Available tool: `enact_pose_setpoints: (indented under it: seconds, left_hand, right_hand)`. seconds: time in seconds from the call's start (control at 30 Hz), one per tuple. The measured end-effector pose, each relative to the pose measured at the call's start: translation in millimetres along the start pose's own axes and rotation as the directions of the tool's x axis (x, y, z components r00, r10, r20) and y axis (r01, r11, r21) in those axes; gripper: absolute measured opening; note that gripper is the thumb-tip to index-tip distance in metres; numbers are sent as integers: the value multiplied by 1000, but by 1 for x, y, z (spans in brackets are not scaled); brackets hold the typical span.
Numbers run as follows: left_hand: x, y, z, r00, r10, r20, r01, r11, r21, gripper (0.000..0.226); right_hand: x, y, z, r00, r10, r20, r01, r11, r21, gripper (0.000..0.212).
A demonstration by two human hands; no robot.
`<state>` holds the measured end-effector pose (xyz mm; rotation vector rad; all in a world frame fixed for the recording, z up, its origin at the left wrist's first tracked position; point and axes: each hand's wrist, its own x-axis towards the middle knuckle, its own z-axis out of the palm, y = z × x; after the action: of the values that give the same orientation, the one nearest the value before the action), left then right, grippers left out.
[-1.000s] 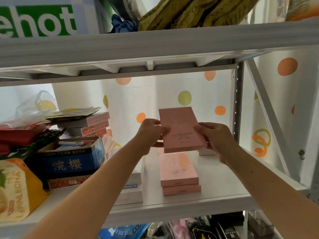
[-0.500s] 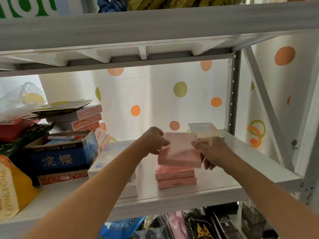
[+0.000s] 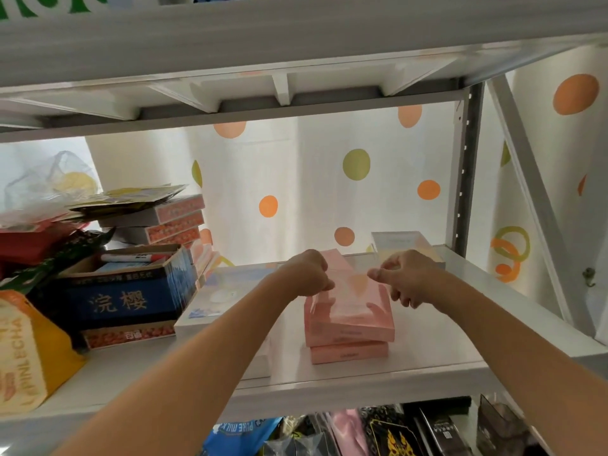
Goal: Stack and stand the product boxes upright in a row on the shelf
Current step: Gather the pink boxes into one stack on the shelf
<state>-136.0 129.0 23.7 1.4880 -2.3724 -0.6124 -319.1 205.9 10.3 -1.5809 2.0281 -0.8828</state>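
Note:
Three flat pink boxes lie stacked on the white shelf (image 3: 437, 353). The top pink box (image 3: 350, 299) rests slightly askew on the middle one (image 3: 348, 334), with the bottom pink box (image 3: 348, 354) under both. My left hand (image 3: 307, 274) is curled at the top box's left edge and seems to pinch it. Just above that box's right side hovers my right hand (image 3: 403, 279), fingers loosely bent and holding nothing, its shadow falling on the lid. A pale box (image 3: 399, 241) lies flat behind my right hand.
A white flat box (image 3: 217, 292) lies left of the pink stack. Further left stand a blue carton (image 3: 121, 299), orange-patterned boxes (image 3: 174, 222), bags and an orange pouch (image 3: 29, 353). An upper shelf (image 3: 296, 37) hangs close overhead; an upright post (image 3: 465, 172) bounds the right.
The pink box, held up tilted in both hands a second ago, has come down flat onto the pink stack. My right hand has lifted off it.

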Motion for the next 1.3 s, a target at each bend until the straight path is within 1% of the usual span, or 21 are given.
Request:
enact_pose_setpoints:
  seconds: [0.03, 0.1, 0.17, 0.23, 0.27, 0.33, 0.37, 0.43, 0.5, 0.57, 0.67, 0.7, 0.73, 0.8, 0.9, 0.97, 1.03, 1.1, 1.17, 1.23, 1.3]
  left_hand:
    - [3, -1, -1, 1000, 9, -21, -10, 1000, -24, 16]
    - [9, 0, -6, 998, 21, -56, -28, 989, -142, 15]
    - [19, 2, -13, 995, -16, -94, -10, 963, -270, 26]
    - [31, 1, -18, 991, -82, -107, 39, 935, -352, 14]
    - [37, 1, -19, 984, -138, -112, 85, 920, -383, 11]
    - [54, -4, -18, 962, -250, -108, 171, 863, -475, 26]
    - [59, -5, -18, 950, -294, -104, 196, 823, -534, 23]
    - [68, -8, -20, 933, -348, -95, 214, 746, -631, 4]
    - [79, -14, -21, 934, -357, -29, 246, 700, -671, 31]
    - [86, -19, -25, 933, -359, 34, 289, 687, -666, 37]
    - [93, -19, -30, 912, -396, 109, 369, 671, -643, 35]
    - [97, -20, -29, 905, -406, 129, 393, 678, -621, 31]
    - [100, -21, -26, 894, -420, 158, 424, 677, -602, 28]
    - [107, -22, -20, 871, -437, 226, 483, 672, -561, 33]
    - [116, -22, -14, 848, -467, 249, 523, 666, -532, 43]
    - [122, -24, -12, 823, -503, 262, 562, 660, -499, 51]
    - [125, -26, -11, 781, -546, 304, 623, 642, -447, 61]
    - [126, -24, -7, 757, -567, 324, 653, 649, -391, 59]
    - [126, -17, -5, 759, -571, 311, 651, 673, -351, 57]
    - [126, -13, -3, 769, -568, 293, 639, 699, -323, 56]
    - [124, -8, -3, 802, -547, 240, 598, 725, -343, 48]
  right_hand:
    - [4, -3, -2, 1000, -21, -14, 21, 1000, 8, 40]
    - [12, -12, -5, 997, -61, -42, 63, 996, 61, 31]
    - [26, -22, -5, 994, -91, -58, 99, 982, 161, 25]
    - [45, -31, -3, 994, -97, -54, 108, 957, 270, 22]
    - [55, -35, -1, 995, -89, -39, 97, 945, 313, 22]
    - [76, -38, 5, 997, -61, 35, 45, 931, 362, 23]
    - [86, -37, 9, 995, -50, 87, 15, 934, 358, 24]
    - [104, -35, 15, 986, -14, 168, -43, 944, 327, 29]
    - [121, -32, 18, 980, 38, 194, -101, 941, 324, 34]
    - [136, -31, 18, 977, 76, 200, -142, 930, 340, 34]
    - [149, -35, 18, 967, 97, 234, -182, 908, 377, 18]
    - [152, -36, 19, 964, 105, 246, -194, 907, 373, 17]
    - [155, -37, 20, 960, 119, 255, -208, 909, 362, 17]
    - [159, -38, 24, 954, 146, 261, -231, 913, 335, 17]
    - [167, -35, 29, 940, 198, 279, -283, 907, 311, 19]
    - [174, -32, 33, 915, 264, 306, -349, 898, 268, 25]
    - [180, -30, 35, 875, 326, 358, -406, 897, 175, 37]
    - [185, -28, 38, 837, 389, 386, -438, 898, 44, 48]
    - [192, -26, 41, 812, 434, 389, -467, 884, -12, 54]
    - [196, -26, 42, 799, 452, 397, -487, 873, -13, 58]
    - [199, -28, 44, 793, 459, 401, -498, 867, -8, 61]
